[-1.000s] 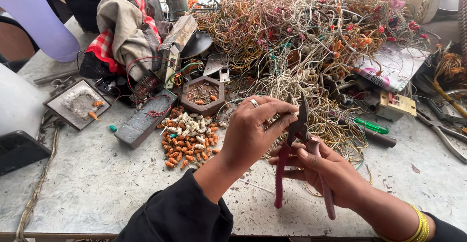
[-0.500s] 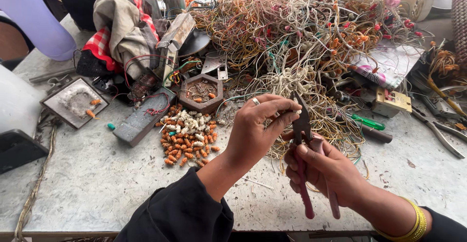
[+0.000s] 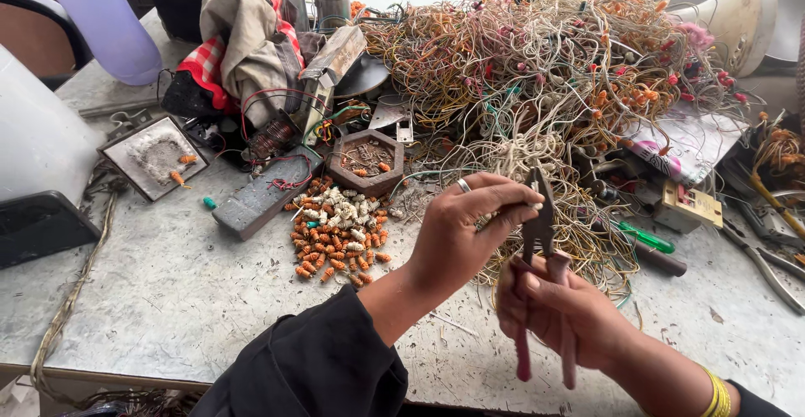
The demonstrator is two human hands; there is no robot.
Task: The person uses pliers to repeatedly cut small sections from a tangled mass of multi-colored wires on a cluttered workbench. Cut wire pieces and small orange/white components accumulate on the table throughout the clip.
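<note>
The fingertips (image 3: pixel 527 205) of the left hand (image 3: pixel 465 237) were pinched narrowly together right against the dark nose of the pliers (image 3: pixel 541 279), apparently nipping something too small to make out. A ring sat on one finger of that hand, and its black sleeve (image 3: pixel 310 367) ran down to the bottom edge. The right hand (image 3: pixel 558 312) was wrapped around the pliers' two pink handles, thumb on top, holding the tool upright with its jaws pointing away from the person; the jaws looked close to shut. A yellow bangle (image 3: pixel 714 393) circled the right wrist. Both hands hovered over the near part of the grey worktable (image 3: pixel 151 291). Just behind them lay a big tangled heap of thin wires (image 3: pixel 545 56), tan, orange and red. To the left of the left hand sat a small pile of orange and white wire caps (image 3: pixel 335 237), and beyond it a hexagonal dish (image 3: pixel 366 160) holding a few more. A green-handled screwdriver (image 3: pixel 646 239) lay right of the pliers, near the heap's edge. Crumpled cloth (image 3: pixel 239 23) was bundled at the far left.
</note>
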